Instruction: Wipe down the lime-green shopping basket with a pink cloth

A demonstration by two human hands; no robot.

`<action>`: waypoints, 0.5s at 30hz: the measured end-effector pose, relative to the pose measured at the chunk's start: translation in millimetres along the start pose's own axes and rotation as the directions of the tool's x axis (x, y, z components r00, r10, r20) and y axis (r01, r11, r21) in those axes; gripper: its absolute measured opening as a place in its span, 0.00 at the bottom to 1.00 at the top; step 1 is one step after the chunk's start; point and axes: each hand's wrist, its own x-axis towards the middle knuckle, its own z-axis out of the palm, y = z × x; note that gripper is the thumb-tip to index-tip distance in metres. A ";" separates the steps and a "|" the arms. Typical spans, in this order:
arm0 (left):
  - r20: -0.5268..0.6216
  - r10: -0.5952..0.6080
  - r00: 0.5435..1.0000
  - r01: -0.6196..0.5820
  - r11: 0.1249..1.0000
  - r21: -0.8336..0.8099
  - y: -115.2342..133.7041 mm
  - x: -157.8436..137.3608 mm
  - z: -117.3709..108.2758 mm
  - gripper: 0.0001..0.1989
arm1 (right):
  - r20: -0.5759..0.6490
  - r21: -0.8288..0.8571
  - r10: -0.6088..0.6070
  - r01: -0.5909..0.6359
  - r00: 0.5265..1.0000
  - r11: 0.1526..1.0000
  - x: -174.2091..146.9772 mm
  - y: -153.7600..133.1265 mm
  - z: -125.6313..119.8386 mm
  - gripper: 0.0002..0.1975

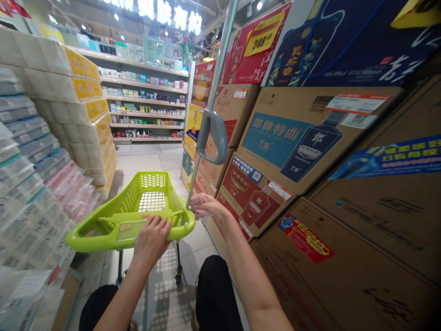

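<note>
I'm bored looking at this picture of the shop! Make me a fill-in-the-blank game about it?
1. The left hand rests on a shopping cart coloured bright lime ____.
2. Nearest the lower end of the metal pole is the person's ____ hand.
3. The loop-shaped handle on that pole is coloured ____.
4. The big black number on the yellow price sign is ____.

Missing words: green; right; grey; 248.

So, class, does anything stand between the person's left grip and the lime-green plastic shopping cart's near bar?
Nothing visible does: the left grip lies directly on the cart's near bar. The slim metal pole with a grey loop handle rises by the cart's right corner, not between them.
</note>
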 end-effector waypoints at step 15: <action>-0.011 0.000 1.000 0.000 1.000 -0.024 1.7 -4.4 0.8 0.05 | -0.076 -0.347 0.178 -0.193 0.981 0.918 -41.0 -10.3 24.7 0.03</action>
